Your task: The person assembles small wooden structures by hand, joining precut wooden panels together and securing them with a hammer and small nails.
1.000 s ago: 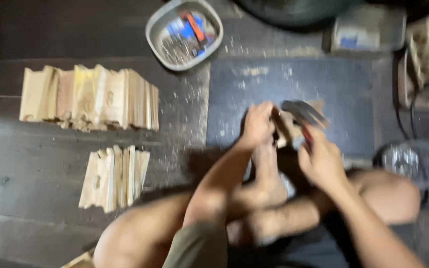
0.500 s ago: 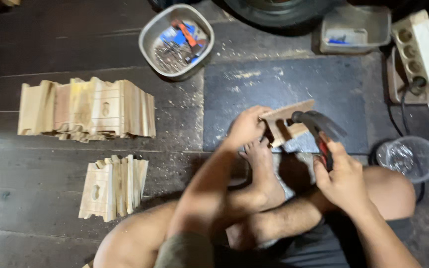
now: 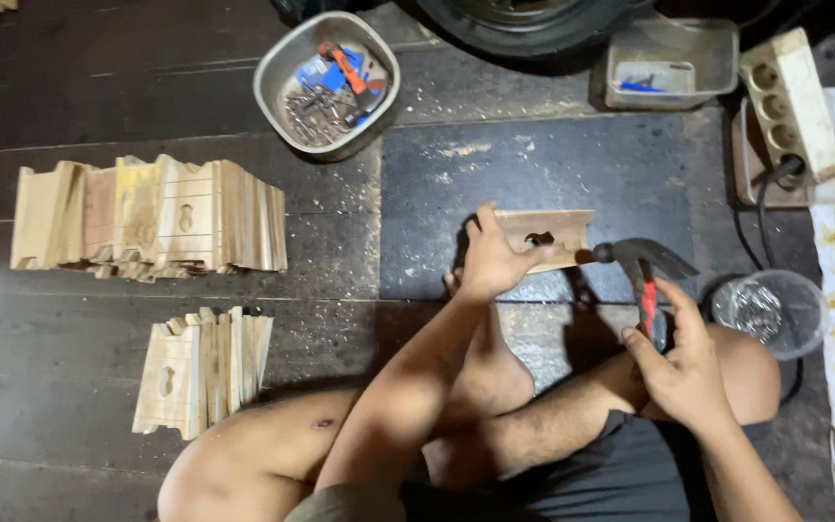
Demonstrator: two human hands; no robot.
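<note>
- Gripping a notched wooden piece (image 3: pixel 545 235), left hand (image 3: pixel 491 259) fingers clamped along its left edge.
- Right hand (image 3: pixel 686 372) fingers closed around claw hammer (image 3: pixel 642 263) handle — head touching the piece's right end, over bare dark mat (image 3: pixel 495 164).

Two stacks of wooden pieces on the floor (image 3: pixel 70 387) at left: larger stack (image 3: pixel 147 217) behind, smaller stack (image 3: pixel 200 369) in front. Bowl of nails (image 3: pixel 327 82) farther back. Wooden piece (image 3: pixel 545 237) centre, hammer (image 3: pixel 642 266) just right, clear cup (image 3: pixel 765 311) beyond.

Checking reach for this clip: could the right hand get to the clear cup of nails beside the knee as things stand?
Probably yes, once freed: the clear cup stands just beside the right hand with nothing between, but that hand grips the hammer.
</note>
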